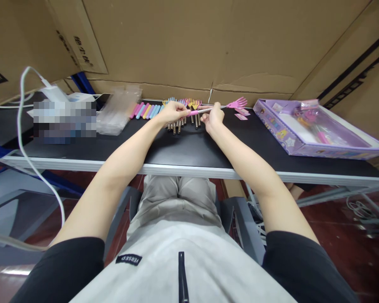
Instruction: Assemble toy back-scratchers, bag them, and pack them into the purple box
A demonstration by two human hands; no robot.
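A: What is met nearest?
B: Pale trousers [177, 187], then the metal edge [189, 169] of a black table [183, 153].

A: And where is the pink stick [205, 110] held?
B: Just above the tabletop, across both hands. Its pink handle [193, 112] is pinched between the thumb and fingers of the left hand [173, 112]; its thin metal rod is gripped in the curled fingers of the right hand [214, 116], though each finger's contact cannot be told. The hand-shaped head [239, 103] is left jutting out past the right hand.

A: How might it be expected to handle?
B: As light, probably, and stiff along the rod, which may prove slippery (bare metal, judging by its shine). The thin prongs are judged easier to bend, so it is best taken by handle and rod.

A: What is found around and beyond?
B: By the hands, rods with coloured claw heads [179, 127] are grouped; left of these, coloured handles [146, 111] are lined up, then clear bags [116, 111]. Pink cards [241, 117] are seen near the head, and a purple box [271, 126] farther right. Behind everything, cardboard [189, 46] is stood.
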